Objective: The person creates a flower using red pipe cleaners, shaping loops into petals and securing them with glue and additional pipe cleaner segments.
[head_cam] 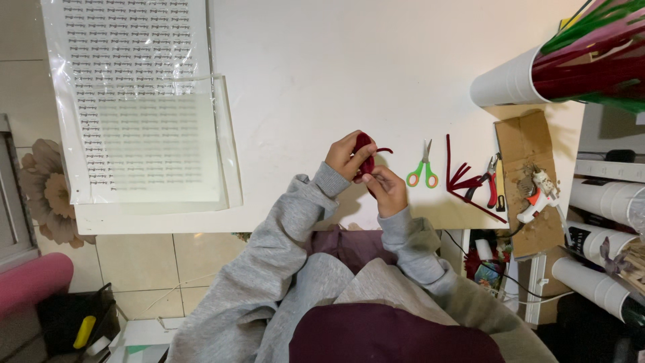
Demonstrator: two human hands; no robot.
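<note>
Hands (366, 171) pinching coiled dark-red pipe cleaner (366, 156)

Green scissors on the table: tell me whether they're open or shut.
Shut: the scissors lie flat, blades together pointing away, handles side by side.

Bright, even overhead light, white table (322, 60) near glare — soft shadows under hands, edges slightly bowed, floor dimmer.

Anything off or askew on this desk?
Nothing damaged or spilled. Left hand and right hand hold a dark red pipe cleaner. One oddity: the cardboard under the glue gun overhangs the table edge.
</note>
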